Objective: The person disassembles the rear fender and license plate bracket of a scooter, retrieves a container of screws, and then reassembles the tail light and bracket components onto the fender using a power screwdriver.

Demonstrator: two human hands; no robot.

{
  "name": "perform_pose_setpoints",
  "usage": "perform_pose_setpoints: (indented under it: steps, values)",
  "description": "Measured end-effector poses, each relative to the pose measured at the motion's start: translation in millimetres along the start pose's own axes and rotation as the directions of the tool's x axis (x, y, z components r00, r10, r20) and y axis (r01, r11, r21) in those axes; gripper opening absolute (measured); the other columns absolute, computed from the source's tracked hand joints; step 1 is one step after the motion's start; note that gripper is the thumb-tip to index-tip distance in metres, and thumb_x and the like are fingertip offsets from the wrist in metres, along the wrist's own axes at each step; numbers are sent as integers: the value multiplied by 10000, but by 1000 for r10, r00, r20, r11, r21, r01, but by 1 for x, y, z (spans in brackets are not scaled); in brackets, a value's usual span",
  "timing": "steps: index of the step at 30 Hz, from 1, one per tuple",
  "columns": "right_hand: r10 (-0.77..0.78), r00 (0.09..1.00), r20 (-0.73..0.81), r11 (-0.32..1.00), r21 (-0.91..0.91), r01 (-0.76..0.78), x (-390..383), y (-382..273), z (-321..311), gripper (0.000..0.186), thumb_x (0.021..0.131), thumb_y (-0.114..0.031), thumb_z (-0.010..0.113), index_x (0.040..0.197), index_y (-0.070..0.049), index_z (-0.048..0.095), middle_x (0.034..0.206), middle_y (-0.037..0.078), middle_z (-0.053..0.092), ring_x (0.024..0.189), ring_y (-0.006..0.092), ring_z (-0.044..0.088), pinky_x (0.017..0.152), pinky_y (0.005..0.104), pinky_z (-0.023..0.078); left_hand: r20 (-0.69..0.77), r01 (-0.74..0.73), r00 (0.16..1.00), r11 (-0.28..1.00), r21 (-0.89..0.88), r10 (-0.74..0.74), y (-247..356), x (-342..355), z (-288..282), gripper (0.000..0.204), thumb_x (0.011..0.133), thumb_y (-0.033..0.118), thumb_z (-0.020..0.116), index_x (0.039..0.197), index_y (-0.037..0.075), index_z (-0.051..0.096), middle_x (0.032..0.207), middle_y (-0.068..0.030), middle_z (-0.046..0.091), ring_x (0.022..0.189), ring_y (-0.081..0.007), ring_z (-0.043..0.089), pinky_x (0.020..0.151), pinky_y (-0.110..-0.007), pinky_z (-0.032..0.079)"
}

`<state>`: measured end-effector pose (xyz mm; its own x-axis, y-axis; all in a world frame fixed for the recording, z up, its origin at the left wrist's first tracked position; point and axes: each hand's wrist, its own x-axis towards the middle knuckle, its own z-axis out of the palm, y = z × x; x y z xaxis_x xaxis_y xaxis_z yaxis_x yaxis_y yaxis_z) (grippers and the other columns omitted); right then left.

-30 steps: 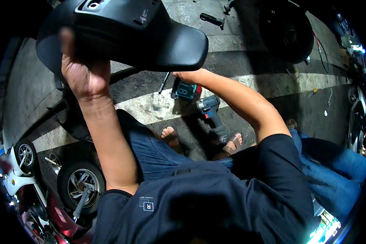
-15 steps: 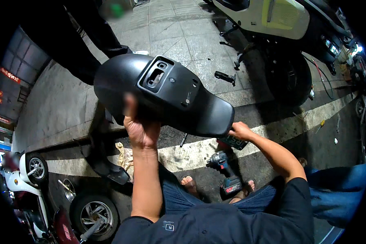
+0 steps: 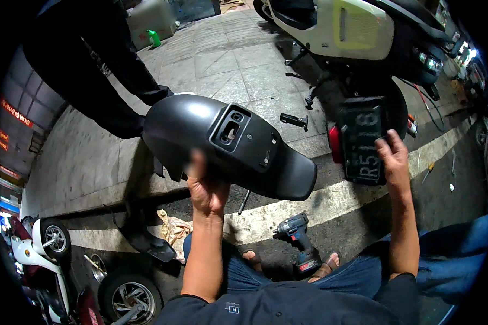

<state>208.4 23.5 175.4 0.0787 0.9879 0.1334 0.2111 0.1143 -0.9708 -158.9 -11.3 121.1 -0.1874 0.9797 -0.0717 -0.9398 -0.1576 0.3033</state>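
From where I'm standing the hands are well apart — left hand (image 3: 207, 192) clamped on the near edge of the black fender (image 3: 179, 124), right hand (image 3: 394, 162) gripping the right side of the number plate (image 3: 362, 142), with a red lens (image 3: 335, 145) poking out past its left edge. Can't tell if lens and plate are joined. Both parts are up off the ground. I'd hold the fender firmly, since smooth plastic probably slips, and take the plate by its rim so nothing scrapes. Underneath it's dark asphalt (image 3: 428, 208) with a white stripe (image 3: 260, 225), grey paving (image 3: 217, 62) beyond — cordless driver (image 3: 297, 235) lying down there, crumpled cloth (image 3: 173, 230) further left, pale scooter (image 3: 344, 32) at top right.
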Motion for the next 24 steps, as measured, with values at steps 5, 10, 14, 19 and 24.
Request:
perform_pose_setpoints:
  steps: [5,10,14,19,24]
  values:
    - [301,953,-16,644,741,-191,7,7,-6,260,926,-278,560,1067,-60,577,933,92,653,767,175,646,700,313,541,5,40,999,990,133,-41,-32,1,12,509,872,339,624,1268,40,510,1282,-121,544,1193,-273,498,1055,-470,343]
    - [632,763,138,429,757,-492,-5,26,20,326,893,-402,578,894,-76,590,714,60,559,560,163,540,510,276,474,-5,110,994,979,171,-111,-66,6,14,492,871,350,622,1246,43,532,1265,-112,558,1184,-262,505,1050,-459,346]
    - [407,830,383,46,898,-437,-14,38,36,342,915,-389,534,851,-54,524,654,26,465,532,125,442,466,262,384,19,197,979,967,160,-202,-89,10,11,444,881,339,612,1205,39,565,1214,-99,593,1152,-240,528,1037,-435,359]
    - [24,779,626,-291,750,-594,-16,84,49,415,937,-249,459,1231,44,452,733,41,466,572,143,467,545,290,403,41,214,971,928,303,-237,-113,11,8,336,915,300,571,1130,44,610,1126,-71,634,1071,-204,571,998,-374,383]
    - [74,733,676,-246,724,-644,-15,103,52,459,939,-292,436,1246,49,445,723,37,439,568,140,467,531,284,393,-3,162,984,901,403,-176,-135,12,12,322,875,206,647,1114,-3,593,1088,-84,624,1031,-178,575,954,-324,411]
